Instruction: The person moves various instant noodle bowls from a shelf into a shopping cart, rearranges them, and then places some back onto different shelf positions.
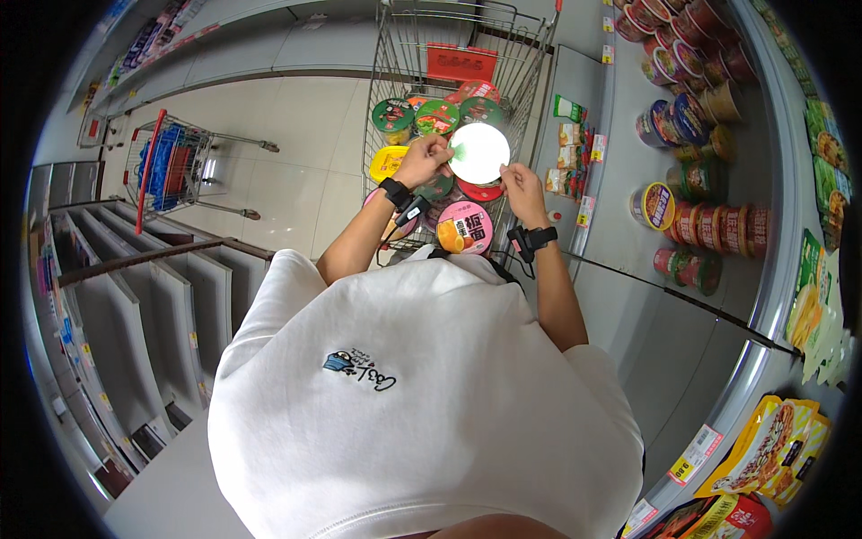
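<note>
Above a wire shopping cart (377, 101), a round noodle tub (479, 153) is between my hands. Glare bleaches its lid almost white, with a faint green patch at the left. My left hand (429, 160) grips the left edge of the tub. The fingertips of my right hand (522, 192) pinch its lower right edge. Below the hands lies a pink-lidded noodle bowl (465, 228), partly over other tubs. A yellow-lidded bowl (388, 164) sits left of my left wrist. Green-lidded tubs (392, 116) stand farther up in the cart, and a red-lidded tub (481, 191) is partly hidden.
On the right, a shelf (626, 263) holds stacked noodle cups, including a purple-and-yellow tub (652, 205) and red tubs (714, 228). Small packets (569, 158) lie low beside the cart. A second cart (168, 168) with blue contents stands left. Shelving units (128, 310) stand at lower left.
</note>
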The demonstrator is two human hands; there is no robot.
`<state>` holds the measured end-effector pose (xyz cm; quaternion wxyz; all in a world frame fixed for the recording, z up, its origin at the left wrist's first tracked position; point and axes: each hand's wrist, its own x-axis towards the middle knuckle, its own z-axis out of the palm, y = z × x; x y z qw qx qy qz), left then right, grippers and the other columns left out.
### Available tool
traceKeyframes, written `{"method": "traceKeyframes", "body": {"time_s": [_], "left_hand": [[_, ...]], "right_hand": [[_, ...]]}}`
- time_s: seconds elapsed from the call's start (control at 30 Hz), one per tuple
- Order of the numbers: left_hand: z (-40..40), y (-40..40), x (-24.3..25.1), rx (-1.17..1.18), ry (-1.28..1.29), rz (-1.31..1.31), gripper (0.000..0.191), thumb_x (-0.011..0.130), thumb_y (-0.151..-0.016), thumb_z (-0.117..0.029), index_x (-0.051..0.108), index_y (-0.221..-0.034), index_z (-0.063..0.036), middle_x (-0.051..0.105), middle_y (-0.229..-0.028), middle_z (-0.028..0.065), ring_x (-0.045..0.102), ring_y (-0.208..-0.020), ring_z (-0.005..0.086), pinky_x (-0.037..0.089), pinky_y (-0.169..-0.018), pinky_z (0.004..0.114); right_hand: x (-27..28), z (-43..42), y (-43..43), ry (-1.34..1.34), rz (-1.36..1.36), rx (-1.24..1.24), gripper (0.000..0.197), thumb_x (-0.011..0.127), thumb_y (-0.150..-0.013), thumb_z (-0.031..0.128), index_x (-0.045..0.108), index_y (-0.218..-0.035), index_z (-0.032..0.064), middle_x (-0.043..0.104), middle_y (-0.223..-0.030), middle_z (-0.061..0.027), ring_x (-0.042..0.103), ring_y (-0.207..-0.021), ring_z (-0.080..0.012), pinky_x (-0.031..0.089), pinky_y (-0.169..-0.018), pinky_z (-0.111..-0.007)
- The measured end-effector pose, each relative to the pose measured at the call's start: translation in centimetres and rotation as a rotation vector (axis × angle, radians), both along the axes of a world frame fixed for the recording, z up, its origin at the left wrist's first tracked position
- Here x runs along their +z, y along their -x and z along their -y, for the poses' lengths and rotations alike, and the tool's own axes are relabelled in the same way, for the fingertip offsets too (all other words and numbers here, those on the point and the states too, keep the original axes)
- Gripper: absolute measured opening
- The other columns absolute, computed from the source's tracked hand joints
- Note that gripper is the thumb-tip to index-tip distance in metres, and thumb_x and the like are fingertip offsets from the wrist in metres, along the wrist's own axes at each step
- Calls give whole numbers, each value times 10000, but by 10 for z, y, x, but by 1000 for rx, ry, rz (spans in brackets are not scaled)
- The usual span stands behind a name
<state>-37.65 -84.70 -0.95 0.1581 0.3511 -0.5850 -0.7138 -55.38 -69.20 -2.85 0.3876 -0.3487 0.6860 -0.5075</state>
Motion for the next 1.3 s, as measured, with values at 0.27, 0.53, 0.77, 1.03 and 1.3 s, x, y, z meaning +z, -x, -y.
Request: {"method": "traceKeyframes", "body": {"time_s": [0.27, 0.53, 0.77, 1.03, 1.3], "left_hand": [[40, -76, -25, 444, -104, -151, 80, 510, -866, -68, 475, -881, 2, 576, -736, 84, 608, -611, 161, 523, -556, 247], [28, -95, -91, 753, -262, 3, 88, 510, -860, -58, 456, -817, -4, 556, -668, 97, 583, -510, 198, 508, -459, 280], [29, -98, -130, 814, -390, 16, 104, 473, -870, -53, 463, -844, 46, 565, -667, 150, 560, -512, 224, 487, -457, 300], [48, -152, -192, 299, 301, 557, 209, 568, -736, -170, 530, -708, 33, 580, -605, 125, 569, -503, 224, 446, -442, 364], [17, -123, -151, 595, -548, 245, 163, 534, -794, -79, 509, -837, 77, 593, -772, 171, 612, -637, 250, 554, -563, 305]], "right_hand": [[-14, -10, 8, -25, 29, -79, 179, 558, -876, 204, 537, -851, 28, 528, -621, 2, 474, -535, -54, 372, -467, -205], [-27, -77, 28, -111, 133, -272, 166, 568, -867, 212, 549, -818, 55, 526, -595, -2, 477, -490, -66, 386, -437, -201], [-22, -135, 50, -170, 133, -461, 176, 591, -851, 208, 536, -814, 45, 505, -559, 0, 461, -471, -64, 358, -414, -203], [-24, -197, 80, -92, 64, -677, 202, 567, -861, 214, 510, -741, 62, 483, -564, 2, 423, -445, -70, 345, -403, -223], [-27, -288, 136, -128, 42, -946, 200, 575, -843, 212, 546, -763, 31, 523, -564, -31, 485, -464, -111, 382, -407, -246]]}}
